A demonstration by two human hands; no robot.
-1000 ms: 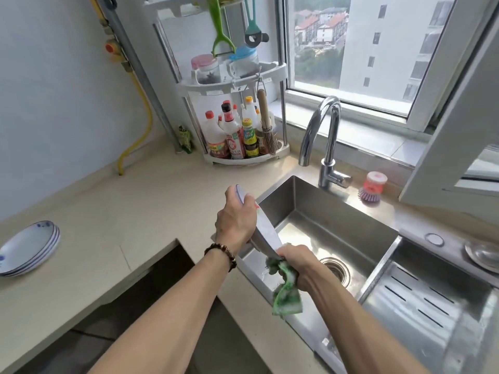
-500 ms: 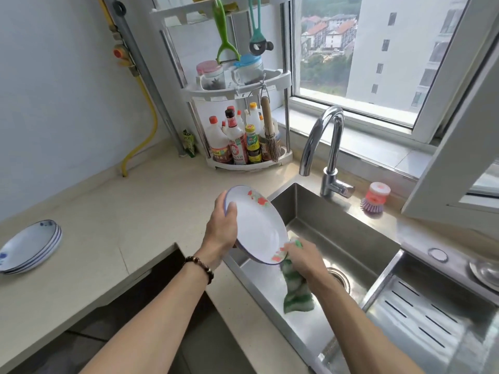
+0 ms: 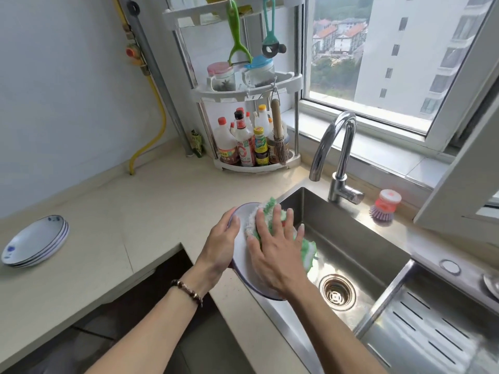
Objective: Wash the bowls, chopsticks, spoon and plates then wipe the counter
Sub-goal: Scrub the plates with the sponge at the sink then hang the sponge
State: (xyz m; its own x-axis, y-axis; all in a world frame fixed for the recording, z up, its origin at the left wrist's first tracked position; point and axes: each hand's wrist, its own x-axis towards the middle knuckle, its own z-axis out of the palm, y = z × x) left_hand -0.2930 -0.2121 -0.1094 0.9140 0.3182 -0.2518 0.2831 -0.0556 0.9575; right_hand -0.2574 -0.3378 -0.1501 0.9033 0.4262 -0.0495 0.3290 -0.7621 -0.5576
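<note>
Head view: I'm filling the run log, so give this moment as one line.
step: scrubbing plate | left hand: grips plate rim | right hand: presses cloth flat on plate | place: over sink

**Bare arms, one beaded bracelet**

We see two forearms reaching in from the bottom edge, both bare with no sleeves in view. Our left hand wears nothing on its fingers; on that wrist sits a bracelet of dark round beads, some brown and lighter. Our right hand and its wrist carry no ring, watch or band.
</note>
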